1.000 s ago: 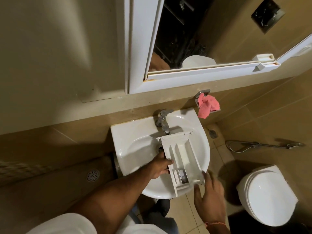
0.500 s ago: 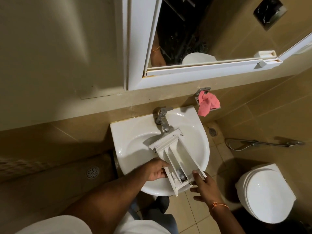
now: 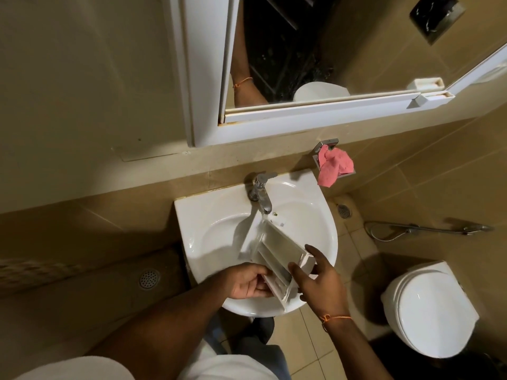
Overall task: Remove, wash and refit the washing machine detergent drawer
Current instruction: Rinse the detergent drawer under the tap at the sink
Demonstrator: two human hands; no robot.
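The white detergent drawer [image 3: 277, 249] lies tilted over the white sink [image 3: 219, 231], its far end under the chrome tap [image 3: 262, 194]. Water runs from the tap onto the drawer's far end. My left hand [image 3: 248, 282] grips the drawer's near left corner with curled fingers. My right hand [image 3: 315, 275] holds the drawer's near right side, fingers spread along its wall and thumb against the inner partitions. The drawer's near end is partly hidden by both hands.
A pink cloth [image 3: 333, 165] hangs from a metal holder right of the tap. A white toilet [image 3: 428, 308] stands at the right, with a spray hose [image 3: 422, 229] on the wall above it. A mirror cabinet [image 3: 315, 111] hangs above the sink. A floor drain [image 3: 148, 278] lies at the left.
The drawer has swung from lying flat across the basin to tilted with its far end under the tap, and water now runs. My right hand rose from below the basin onto the drawer's right side.
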